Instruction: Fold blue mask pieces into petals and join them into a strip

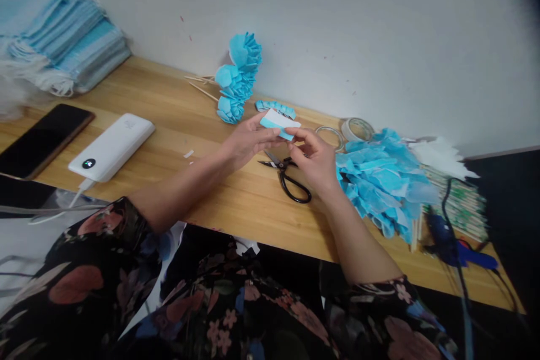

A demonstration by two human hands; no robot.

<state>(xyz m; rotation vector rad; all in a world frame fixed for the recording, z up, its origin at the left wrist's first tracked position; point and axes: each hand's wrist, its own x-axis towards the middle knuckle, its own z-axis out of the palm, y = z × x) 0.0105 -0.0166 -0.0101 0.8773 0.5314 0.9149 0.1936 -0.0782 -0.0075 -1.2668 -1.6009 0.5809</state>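
Between my two hands is a small folded piece of blue and white sheet (276, 122), held up over the table. My left hand (252, 138) grips its left side with the thumb lying along the lower edge. The fingers of my right hand (314, 153) pinch its lower right corner. Below my right hand lie black-handled scissors (294, 194) with their blades apart, pointing left. Just behind the held piece rests a pleated blue strip (264, 106), partly hidden. Several blue flowers (236, 81) on wooden sticks lie against the wall.
A stack of blue face masks (84, 39) stands back left, near a phone (42, 138) and a white power bank (113, 146) with a cable. Tape rolls (358, 129), a heap of blue pieces (379, 180) and a blue glue gun (472, 256) lie on the right.
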